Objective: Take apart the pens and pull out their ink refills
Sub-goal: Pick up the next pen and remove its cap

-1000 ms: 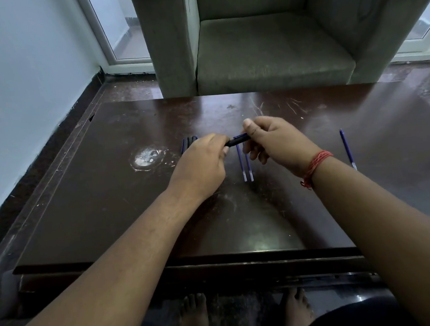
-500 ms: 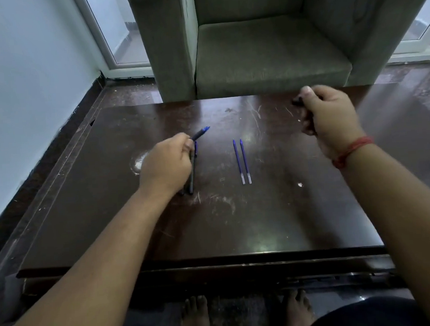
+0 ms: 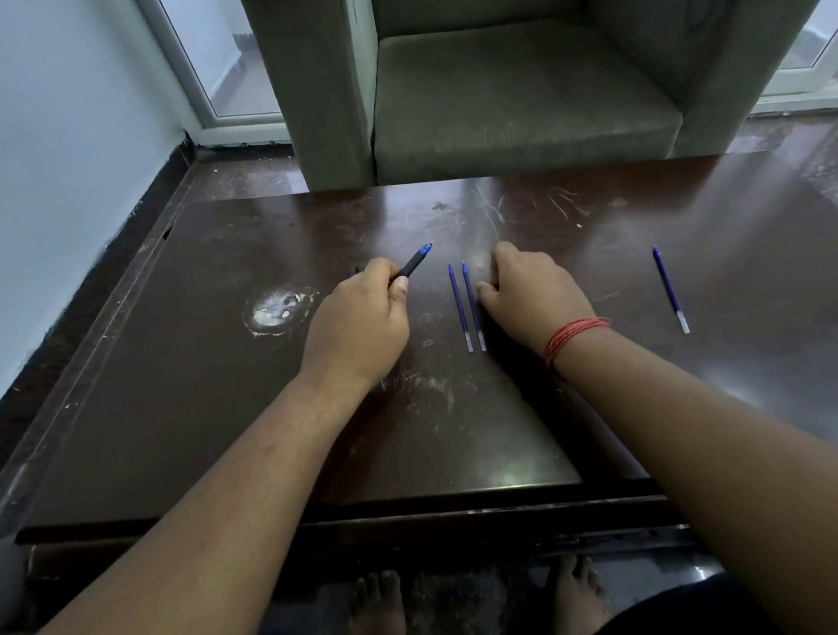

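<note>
You held a dark pen (image 3: 413, 263) tilted, blue tip up; two blue refills (image 3: 466, 307) lay parallel, touching the bench, a third refill (image 3: 670, 290) well right.

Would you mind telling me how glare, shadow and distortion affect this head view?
Head view: dim light; window glare streaks the table at right, a bright spot near its front edge; the right hand shadows the tabletop beneath it; wide-angle bowing bends the table edges; refills stay sharp.
</note>
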